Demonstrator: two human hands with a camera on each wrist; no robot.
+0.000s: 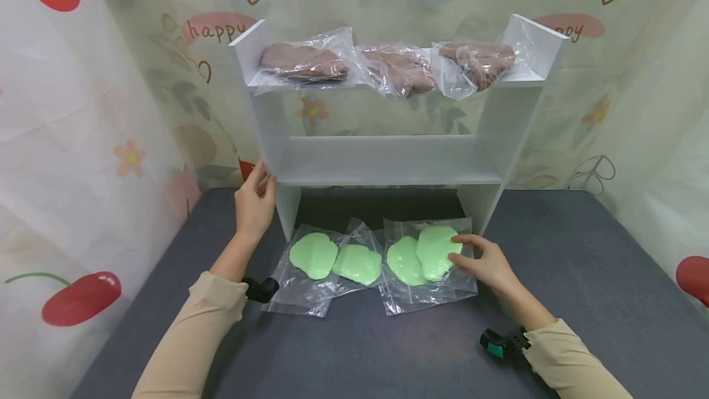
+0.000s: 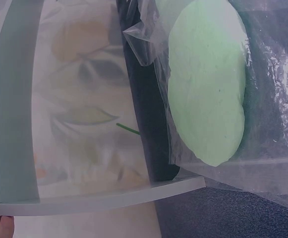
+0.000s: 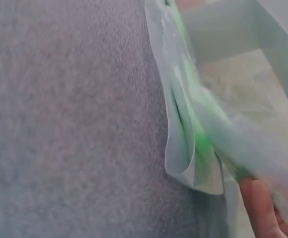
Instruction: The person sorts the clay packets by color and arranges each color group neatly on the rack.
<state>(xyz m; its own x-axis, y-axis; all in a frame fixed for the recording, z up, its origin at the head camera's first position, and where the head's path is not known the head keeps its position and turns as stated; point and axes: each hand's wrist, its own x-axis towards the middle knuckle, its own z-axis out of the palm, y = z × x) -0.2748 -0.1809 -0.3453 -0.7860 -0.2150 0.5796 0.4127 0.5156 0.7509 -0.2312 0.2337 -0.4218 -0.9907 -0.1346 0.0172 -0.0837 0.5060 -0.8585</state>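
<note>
Right hand (image 1: 490, 263) pinches the rightmost bagged green slab (image 1: 434, 252) from its right; left hand (image 1: 255, 207), farther away, touches the white shelf (image 1: 382, 162) with loosely straight fingers.

Bags (image 1: 432, 291) glossy plast.; shelf (image 1: 388, 162) smooth; tbl (image 1: 360, 350) prob. matt cloth.

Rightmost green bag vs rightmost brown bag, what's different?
Colour: the rightmost green bag holds a pale green piece, the rightmost brown bag brown contents.
Shape: the green bag's piece looks flat, the brown bag's contents lumpy.
Position: the green bag is low, touched by the right hand; the brown bag lies on the top shelf, untouched.
Both are clear plastic.
</note>
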